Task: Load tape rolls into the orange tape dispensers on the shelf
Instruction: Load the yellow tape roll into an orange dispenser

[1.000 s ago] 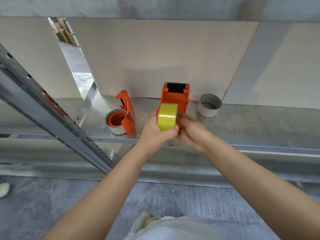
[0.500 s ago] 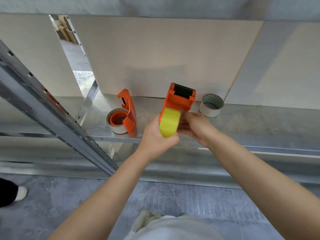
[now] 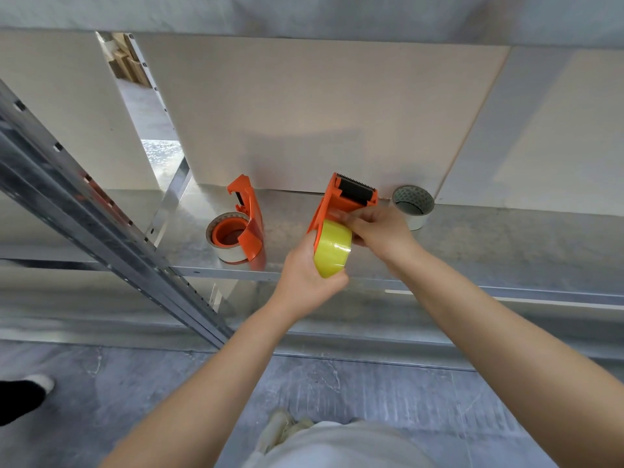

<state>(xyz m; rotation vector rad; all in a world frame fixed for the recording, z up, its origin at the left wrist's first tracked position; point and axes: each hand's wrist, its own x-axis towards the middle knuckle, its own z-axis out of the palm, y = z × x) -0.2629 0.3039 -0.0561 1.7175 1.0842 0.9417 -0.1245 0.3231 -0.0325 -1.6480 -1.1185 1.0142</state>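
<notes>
My left hand [image 3: 305, 276] grips a yellow-green tape roll [image 3: 332, 248] from below, pressed against the side of an orange tape dispenser [image 3: 347, 197] that tilts to the right above the shelf. My right hand [image 3: 380, 231] holds that dispenser from the right, fingers across its body. The dispenser's black serrated blade faces up and back. A second orange dispenser [image 3: 248, 217] lies on the metal shelf [image 3: 506, 244] to the left, with a white tape roll [image 3: 227, 243] on its hub. A loose white tape roll [image 3: 413, 206] stands at the back right, near the wall.
A slanted metal shelf upright [image 3: 101, 224] crosses the left side. A white back panel [image 3: 304, 113] closes the shelf behind. Below are the grey floor, my shoe [image 3: 280, 430], and another person's dark foot [image 3: 20, 396] at the far left.
The dispenser has tipped from upright to leaning right, and the yellow-green roll has moved with it, staying against its side. A dark foot has come into view at the left.
</notes>
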